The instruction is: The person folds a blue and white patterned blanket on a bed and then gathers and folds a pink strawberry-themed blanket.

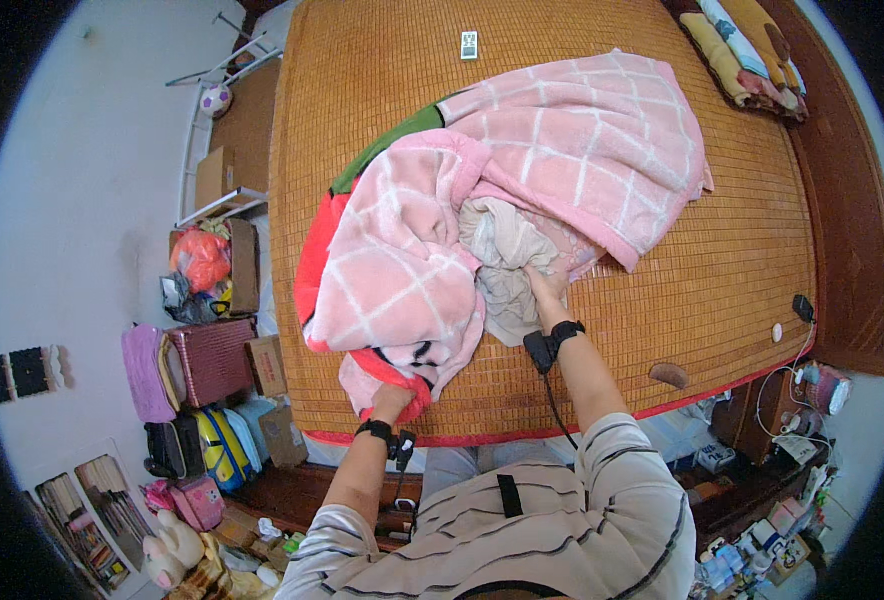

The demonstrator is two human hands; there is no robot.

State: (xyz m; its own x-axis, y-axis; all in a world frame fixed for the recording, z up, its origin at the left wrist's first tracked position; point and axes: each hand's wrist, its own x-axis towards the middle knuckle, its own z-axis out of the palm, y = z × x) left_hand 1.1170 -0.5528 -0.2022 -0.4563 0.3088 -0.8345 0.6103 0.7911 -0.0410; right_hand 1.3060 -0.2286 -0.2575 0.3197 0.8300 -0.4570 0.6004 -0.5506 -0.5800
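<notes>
A pink plush blanket (569, 127) with white grid lines lies rumpled across a bed mat of small bamboo tiles (367, 67). Red and green show along its left border. Near the bed's front edge, my left hand (394, 401) grips a bunched red part of the blanket. My right hand (547, 287) is at a crumpled beige cloth (505, 240) in the middle, its fingers partly hidden in the folds it holds. Beneath the blanket's lower flap, a paler pink patterned fabric (580, 251) peeks out beside the beige cloth.
A white remote control (469, 45) lies at the far side of the mat. Folded blankets (746, 60) are stacked at the far right, by the wooden headboard (843, 225). A charger (803, 307) with a cable sits near the right edge. Suitcases (213, 360) stand left of the bed.
</notes>
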